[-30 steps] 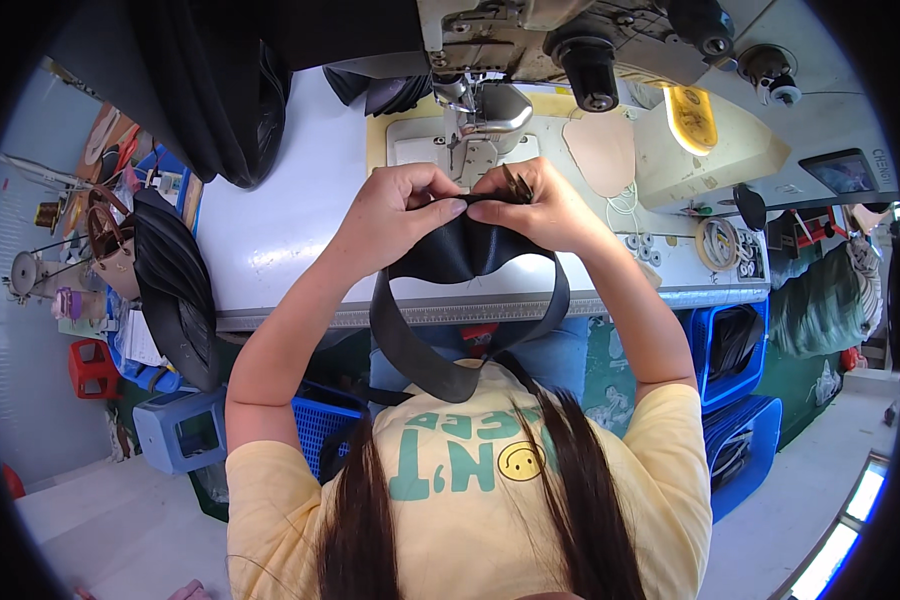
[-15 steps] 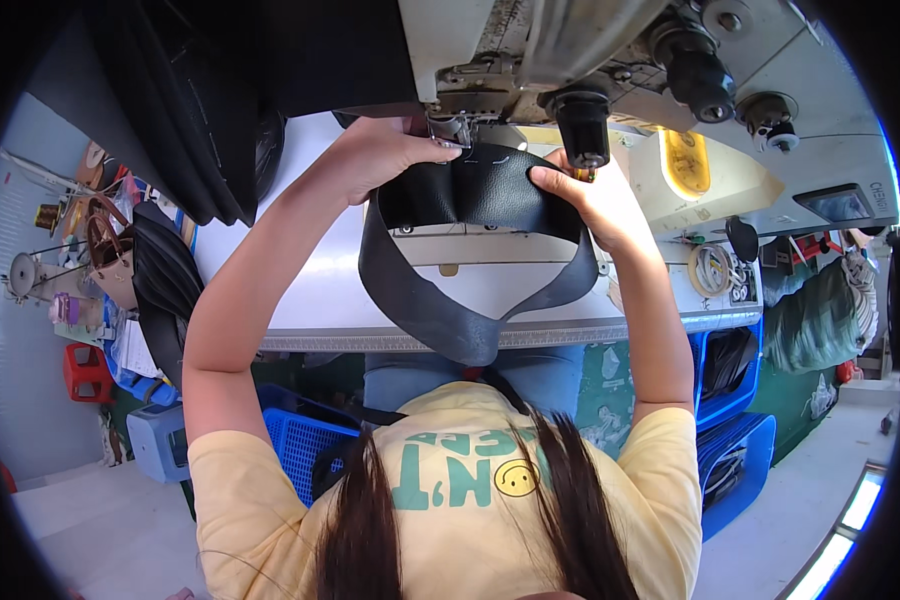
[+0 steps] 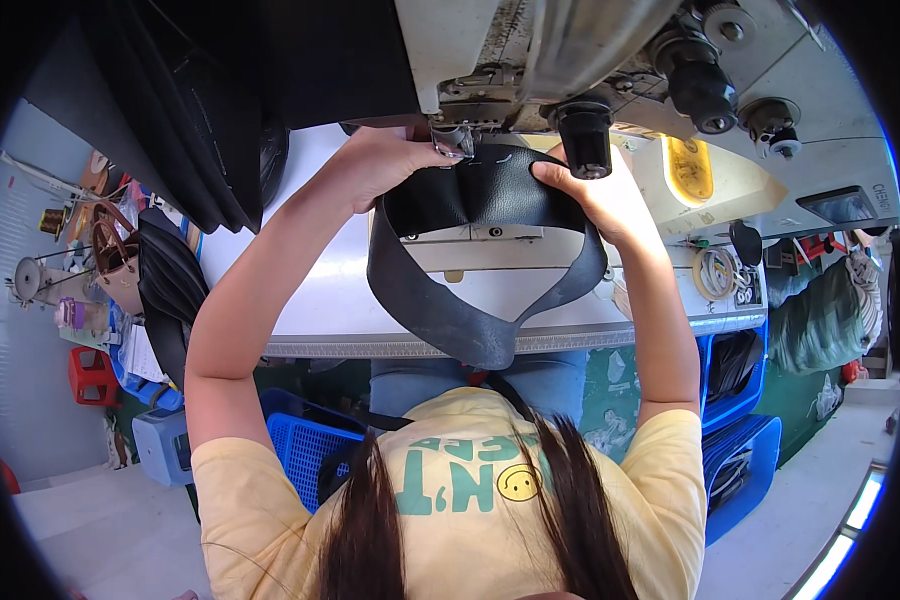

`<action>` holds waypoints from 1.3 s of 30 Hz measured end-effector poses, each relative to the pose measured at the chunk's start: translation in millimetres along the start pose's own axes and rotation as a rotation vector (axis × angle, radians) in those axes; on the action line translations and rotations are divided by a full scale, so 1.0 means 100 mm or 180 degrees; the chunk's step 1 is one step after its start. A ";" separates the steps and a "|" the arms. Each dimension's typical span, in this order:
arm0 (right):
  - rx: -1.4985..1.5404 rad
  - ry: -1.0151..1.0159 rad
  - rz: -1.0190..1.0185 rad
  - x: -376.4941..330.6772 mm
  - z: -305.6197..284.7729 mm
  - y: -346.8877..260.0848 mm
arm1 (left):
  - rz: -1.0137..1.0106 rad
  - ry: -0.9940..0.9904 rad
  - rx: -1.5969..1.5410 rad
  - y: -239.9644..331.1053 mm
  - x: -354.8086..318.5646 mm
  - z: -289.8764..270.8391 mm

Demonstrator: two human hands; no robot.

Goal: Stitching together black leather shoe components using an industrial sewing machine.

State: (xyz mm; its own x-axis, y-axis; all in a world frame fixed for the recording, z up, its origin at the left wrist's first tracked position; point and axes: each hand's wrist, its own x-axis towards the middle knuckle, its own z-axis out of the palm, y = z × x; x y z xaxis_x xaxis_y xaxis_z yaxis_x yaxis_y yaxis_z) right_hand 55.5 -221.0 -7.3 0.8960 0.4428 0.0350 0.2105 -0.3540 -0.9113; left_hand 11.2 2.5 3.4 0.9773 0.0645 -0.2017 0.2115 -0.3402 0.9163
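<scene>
A wide loop of black, grained leather-like material (image 3: 440, 312) hangs from the sewing machine's needle area, its duller dark-grey inner side curving down over the table edge. White marks show near its top edge. My left hand (image 3: 390, 165) grips the band's upper left edge, thumb beside the metal presser foot (image 3: 452, 140). At the upper right edge, my right hand (image 3: 595, 190) pinches the band, thumb in front and other fingers hidden behind. Above both hands is the sewing machine head (image 3: 595, 45), a black cylindrical part projecting beside my right hand.
The white table (image 3: 320, 300) has a ruler strip along its near edge. Dark folded pieces (image 3: 185, 110) hang at the upper left. Blue baskets (image 3: 305, 450) stand below on both sides. A yellow oval tray (image 3: 688, 168) and a cable coil (image 3: 715, 273) lie right.
The hanging loop has shifted slightly to the right, and the whole view has moved a little. Both hands keep their grip near the presser foot.
</scene>
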 end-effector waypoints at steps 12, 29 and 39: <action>-0.0256 0.0073 -0.0187 0.04 0.02 0.05 | 0.0260 0.0012 -0.0260 0.01 -0.06 0.01; -0.1734 0.0403 -0.2822 -0.25 0.30 -0.03 | 0.0165 -0.0306 -0.0108 0.00 -0.04 -0.02; -0.1638 -0.0028 -0.2527 -0.07 0.13 -0.01 | -0.0021 -0.0089 -0.0763 0.10 -0.23 0.10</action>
State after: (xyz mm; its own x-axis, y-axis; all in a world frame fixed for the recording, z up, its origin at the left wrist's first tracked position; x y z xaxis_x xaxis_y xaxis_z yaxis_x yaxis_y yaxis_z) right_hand 43.5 -213.2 -12.3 0.4142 0.7159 0.5621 0.9060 -0.2656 -0.3294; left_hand -9.0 -11.8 13.7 0.9760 0.0390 -0.2144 0.2174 -0.1073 0.9702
